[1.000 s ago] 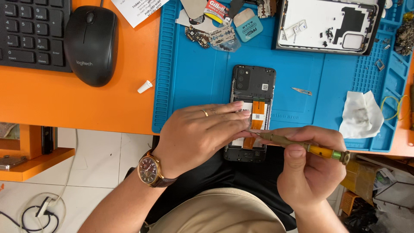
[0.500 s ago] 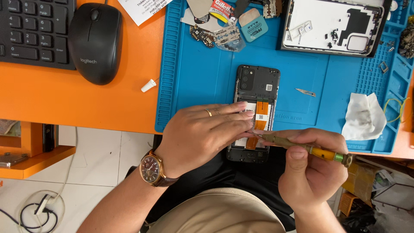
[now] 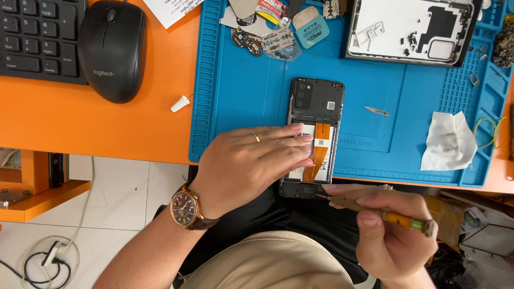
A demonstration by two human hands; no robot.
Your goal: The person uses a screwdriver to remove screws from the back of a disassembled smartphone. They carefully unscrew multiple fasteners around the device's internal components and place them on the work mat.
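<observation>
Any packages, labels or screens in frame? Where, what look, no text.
Teal packet: mat top edge, square, white label.
Red-and-white packet: left of it, partly covered.
White paper sheet: orange desk by the mouse, printed.
Small white sticker: on the opened phone, square.
No lit screens.

Both forearms are bare, with no sleeves. The left hand (image 3: 251, 163) wears a thin gold ring (image 3: 256, 137) on one finger. At its seven o'clock sits a round dark-dialled wristwatch (image 3: 184, 207) with gold case and brown strap. The right hand (image 3: 393, 235) is unadorned.
</observation>
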